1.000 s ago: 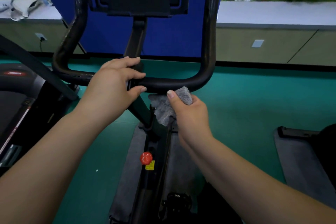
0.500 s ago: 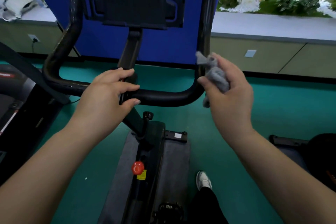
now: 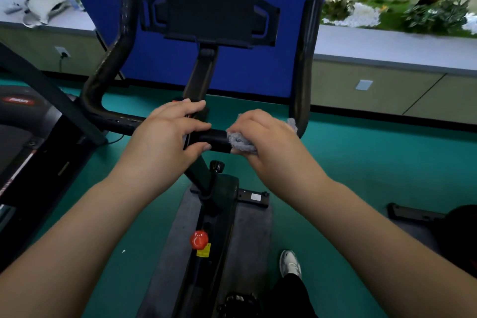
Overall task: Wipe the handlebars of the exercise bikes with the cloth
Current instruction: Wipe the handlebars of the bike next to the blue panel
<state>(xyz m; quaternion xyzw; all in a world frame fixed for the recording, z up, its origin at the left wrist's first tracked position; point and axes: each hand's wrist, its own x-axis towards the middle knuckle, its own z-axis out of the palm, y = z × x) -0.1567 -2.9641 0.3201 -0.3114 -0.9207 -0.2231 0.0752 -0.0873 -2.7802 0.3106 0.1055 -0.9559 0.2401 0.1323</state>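
A black U-shaped handlebar of the exercise bike stands in front of me, its two prongs pointing up. My left hand grips the middle of the cross bar, fingers over the top and thumb underneath. My right hand grips a crumpled grey cloth wrapped round the cross bar just right of centre. A short bare stretch of bar shows between my two hands. The cloth pokes out on both sides of my right hand.
A black tablet holder rises above the bar before a blue panel. A red knob sits on the bike frame below. A treadmill stands at left, another machine's base at right. My white shoe rests on the green floor.
My right hand, holding the cloth, has come down from beside the right prong onto the cross bar next to my left hand. My left hand has kept its grip.
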